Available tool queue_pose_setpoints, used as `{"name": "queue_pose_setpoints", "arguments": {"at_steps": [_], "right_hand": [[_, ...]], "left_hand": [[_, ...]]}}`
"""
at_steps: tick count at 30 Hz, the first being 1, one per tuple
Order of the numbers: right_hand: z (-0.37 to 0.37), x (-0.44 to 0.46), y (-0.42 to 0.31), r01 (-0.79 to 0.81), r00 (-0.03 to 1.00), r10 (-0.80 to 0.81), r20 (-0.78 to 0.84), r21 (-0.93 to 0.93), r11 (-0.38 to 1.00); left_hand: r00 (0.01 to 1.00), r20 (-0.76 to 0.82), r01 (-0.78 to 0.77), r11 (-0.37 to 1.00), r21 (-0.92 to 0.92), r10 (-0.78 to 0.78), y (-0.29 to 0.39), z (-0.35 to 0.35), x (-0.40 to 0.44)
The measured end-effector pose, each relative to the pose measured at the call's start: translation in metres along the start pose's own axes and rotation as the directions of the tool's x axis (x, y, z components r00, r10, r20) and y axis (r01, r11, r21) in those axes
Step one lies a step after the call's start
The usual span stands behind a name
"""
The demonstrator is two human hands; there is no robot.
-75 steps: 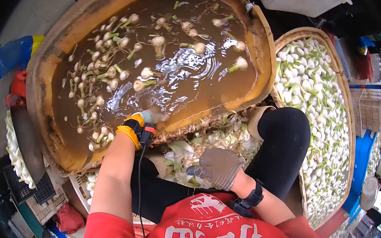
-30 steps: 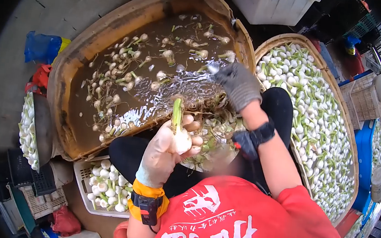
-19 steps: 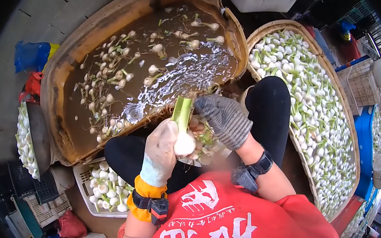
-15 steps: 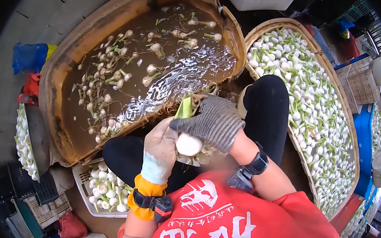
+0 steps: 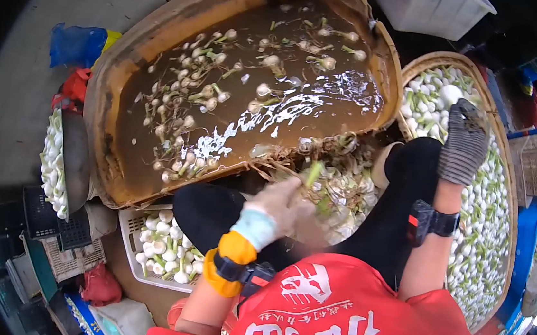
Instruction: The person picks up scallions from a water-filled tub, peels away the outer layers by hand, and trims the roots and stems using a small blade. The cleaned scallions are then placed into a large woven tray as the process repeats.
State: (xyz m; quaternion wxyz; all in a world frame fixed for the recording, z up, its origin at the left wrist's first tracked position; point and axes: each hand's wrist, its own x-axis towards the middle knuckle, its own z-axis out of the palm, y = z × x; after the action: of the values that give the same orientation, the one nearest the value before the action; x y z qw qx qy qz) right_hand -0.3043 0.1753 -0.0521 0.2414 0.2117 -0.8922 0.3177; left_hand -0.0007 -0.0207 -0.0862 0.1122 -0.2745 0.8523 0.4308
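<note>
Over the long basket on the right, my right hand [image 5: 465,144], in a grey striped glove, holds a peeled white garlic bulb [image 5: 450,95] at its fingertips. That bulb looks larger than the others beneath it. My left hand [image 5: 278,206], in a pale glove with a light blue cuff, is over my lap. Motion blurs its fingers, so whether it holds anything is unclear. A cut green garlic stem [image 5: 314,173] shows just beyond it, above a heap of peeled garlic skins [image 5: 343,200] between my knees.
Unpeeled garlic bulbs [image 5: 207,97] float in muddy water in a large tub [image 5: 103,100] ahead. The long basket [image 5: 511,255] on the right is full of peeled garlic. A white crate [image 5: 128,244] of garlic stands at my left. A white bin [image 5: 435,9] is at the back.
My right hand has moved from my lap out to the right-hand basket, carrying the bulb. My left hand has stayed over my lap, now apart from the right. The view has shifted.
</note>
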Motion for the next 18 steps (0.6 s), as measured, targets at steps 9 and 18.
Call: {"name": "queue_pose_setpoints", "arguments": {"at_steps": [9, 18], "right_hand": [[0.054, -0.094, -0.076, 0.244, -0.151, -0.162, 0.975, 0.196, 0.95], [0.064, -0.101, -0.068, -0.222, 0.654, -0.145, 0.743, 0.372, 0.901]], "left_hand": [[0.931, -0.021, 0.346, 0.903, -0.255, -0.363, -0.007, -0.104, 0.052], [0.63, 0.163, 0.752, 0.649, 0.117, -0.76, -0.419, -0.152, 0.107]]}}
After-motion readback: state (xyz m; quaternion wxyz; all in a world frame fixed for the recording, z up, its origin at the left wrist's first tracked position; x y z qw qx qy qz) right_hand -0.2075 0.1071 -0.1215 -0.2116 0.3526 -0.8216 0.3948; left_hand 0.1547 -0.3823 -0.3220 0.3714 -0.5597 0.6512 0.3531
